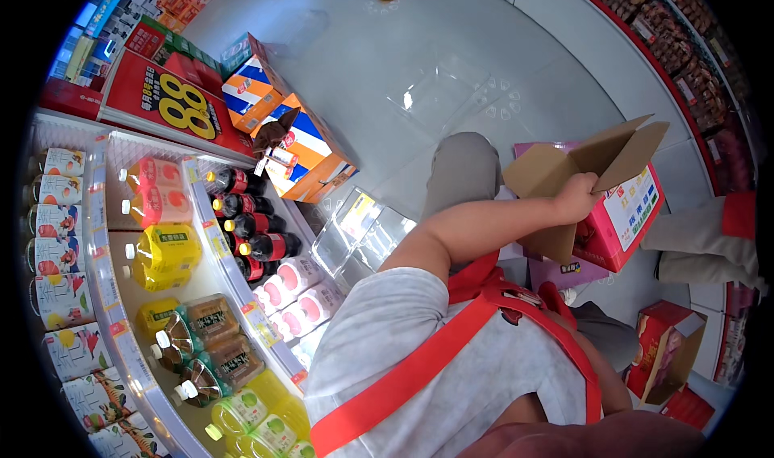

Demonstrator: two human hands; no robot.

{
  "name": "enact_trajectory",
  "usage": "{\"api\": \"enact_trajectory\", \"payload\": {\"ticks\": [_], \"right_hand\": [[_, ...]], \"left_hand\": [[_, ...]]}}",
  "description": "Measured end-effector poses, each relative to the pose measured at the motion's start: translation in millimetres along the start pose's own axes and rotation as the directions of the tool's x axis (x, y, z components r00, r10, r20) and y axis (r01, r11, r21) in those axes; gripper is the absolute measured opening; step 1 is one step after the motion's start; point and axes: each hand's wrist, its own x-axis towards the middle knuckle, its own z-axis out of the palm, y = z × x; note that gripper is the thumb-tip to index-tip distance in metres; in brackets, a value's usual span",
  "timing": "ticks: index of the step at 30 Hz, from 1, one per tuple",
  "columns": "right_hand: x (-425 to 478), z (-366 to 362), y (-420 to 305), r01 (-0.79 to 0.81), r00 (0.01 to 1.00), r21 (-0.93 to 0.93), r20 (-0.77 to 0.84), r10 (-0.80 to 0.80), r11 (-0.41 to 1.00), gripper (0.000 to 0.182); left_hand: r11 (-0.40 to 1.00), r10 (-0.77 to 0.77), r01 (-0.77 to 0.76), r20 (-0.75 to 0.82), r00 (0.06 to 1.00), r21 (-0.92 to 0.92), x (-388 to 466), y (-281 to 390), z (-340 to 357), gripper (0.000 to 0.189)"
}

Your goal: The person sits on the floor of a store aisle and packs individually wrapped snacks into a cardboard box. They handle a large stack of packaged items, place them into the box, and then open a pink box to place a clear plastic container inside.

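Observation:
My left hand (577,198) grips a raised flap of an open cardboard carton (626,213). The carton is pink-red outside with a printed white panel, and its brown flaps stand up; what is inside cannot be seen. Beneath it lies a purple box (565,275), partly covered. My right forearm shows beside the red apron strap (574,343), but the right hand itself is hidden. My grey-trousered knees (462,168) are bent near the carton.
Left, a shelf holds cola bottles (266,246), tea bottles (221,361) and yellow drinks (166,249). Orange-and-blue cartons (317,149) stand beyond, near a clear plastic holder (363,231). At right are another person's legs (695,240), an open red carton (665,355) and packaged-food shelving (659,28).

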Motion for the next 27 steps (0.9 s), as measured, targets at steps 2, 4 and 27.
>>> {"api": "enact_trajectory", "payload": {"ticks": [2, 4, 27], "right_hand": [[16.0, 5.9, -4.0, 0.025, 0.999, -0.058, 0.024, -0.023, 0.998, 0.023], [28.3, 9.2, -7.3, 0.045, 0.998, -0.113, 0.048, -0.04, 0.993, 0.024], [-120.0, -92.0, 0.3, 0.292, 0.725, 0.398, -0.685, 0.07, 0.87, 0.03]], "left_hand": [[0.999, -0.043, 0.044, 0.032, 0.999, -0.03, 1.4, -4.0, 0.2, 0.018], [0.998, -0.051, 0.053, 0.064, 0.997, -0.034, 6.8, -5.7, -3.7, 0.018], [0.981, -0.113, 0.119, 0.049, 0.992, -0.151, 3.9, -3.0, -9.7, 0.03]]}}
